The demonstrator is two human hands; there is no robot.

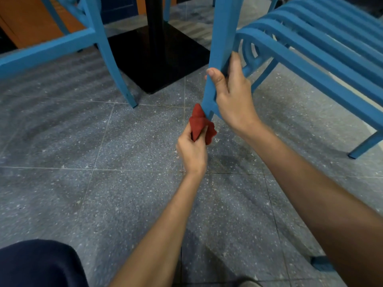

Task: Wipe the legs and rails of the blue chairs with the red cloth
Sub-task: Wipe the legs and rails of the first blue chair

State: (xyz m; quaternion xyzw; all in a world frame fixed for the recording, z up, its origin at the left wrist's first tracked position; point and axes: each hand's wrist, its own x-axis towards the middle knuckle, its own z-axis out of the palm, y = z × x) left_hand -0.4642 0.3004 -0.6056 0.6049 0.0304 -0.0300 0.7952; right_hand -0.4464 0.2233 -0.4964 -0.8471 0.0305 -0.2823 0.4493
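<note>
A blue chair [310, 44] with a slatted seat is tipped up at the right of the head view. Its near leg [222, 38] runs down the middle of the frame. My right hand [232, 94] is wrapped around that leg just above its foot. My left hand [191, 151] sits lower and pinches the bunched red cloth [200, 124]. The cloth touches the very bottom of the same leg. A second blue chair [91, 36] stands at the left with its legs on the floor.
A black table post on a square black base [159, 59] stands between the two chairs. The floor is grey speckled tile [103, 193]. My dark-clothed knee [39, 264] fills the bottom left corner. An orange wall panel [31, 17] is at the far left.
</note>
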